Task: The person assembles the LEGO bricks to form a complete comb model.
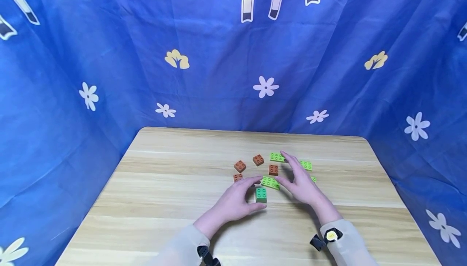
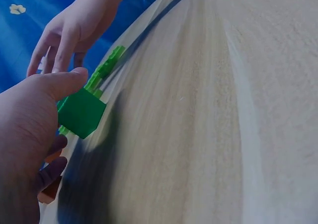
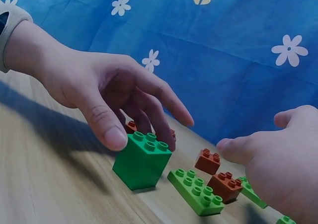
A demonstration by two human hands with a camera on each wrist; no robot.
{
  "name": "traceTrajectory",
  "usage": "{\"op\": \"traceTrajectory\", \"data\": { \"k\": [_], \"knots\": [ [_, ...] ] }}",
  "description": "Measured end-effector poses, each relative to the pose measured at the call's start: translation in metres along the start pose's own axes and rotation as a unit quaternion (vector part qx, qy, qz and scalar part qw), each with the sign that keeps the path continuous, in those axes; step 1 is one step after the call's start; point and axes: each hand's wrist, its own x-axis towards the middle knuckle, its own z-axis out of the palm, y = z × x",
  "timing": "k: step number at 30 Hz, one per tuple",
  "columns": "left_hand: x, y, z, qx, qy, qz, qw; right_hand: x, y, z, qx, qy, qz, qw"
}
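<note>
A tall green toy building block point(image 1: 261, 195) stands upright on the table, studs facing up. My left hand point(image 1: 236, 202) curves loosely around it, thumb on the near side and fingers beyond. In the right wrist view the left thumb point(image 3: 114, 134) lies close to the block's top edge; whether it touches is unclear. Just past the block lies a flat lime-green brick point(image 1: 270, 182) with two rows of studs. My right hand point(image 1: 302, 183) hovers over the bricks at the right with its fingers spread, holding nothing. Its thumb tip is near the lime-green brick.
Several small brown bricks point(image 1: 258, 159) lie beyond my hands. More lime-green bricks point(image 1: 277, 157) are at the back and right, partly covered by the right hand. The wooden table point(image 1: 157, 185) ends at a blue patterned cloth point(image 1: 215, 83).
</note>
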Motion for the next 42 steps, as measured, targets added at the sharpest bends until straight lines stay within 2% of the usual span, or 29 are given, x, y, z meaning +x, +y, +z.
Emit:
{"op": "traceTrajectory", "data": {
  "k": [15, 28, 34, 42],
  "knots": [
    [0.002, -0.001, 0.009, -0.027, 0.007, -0.005, 0.9996, 0.009, 0.008, 0.012, 0.023, -0.012, -0.008, 1.0],
    [0.004, 0.0, 0.011, -0.024, 0.006, -0.012, 0.9996, 0.011, 0.018, 0.019, 0.022, -0.014, 0.005, 1.0],
    [0.006, -0.001, 0.013, -0.029, 0.005, -0.007, 0.9995, 0.014, 0.021, 0.02, 0.029, -0.011, -0.004, 0.999],
    [0.008, -0.006, 0.014, -0.04, 0.01, 0.006, 0.9991, 0.019, 0.023, 0.021, 0.045, -0.014, 0.008, 0.999]
  ]
}}
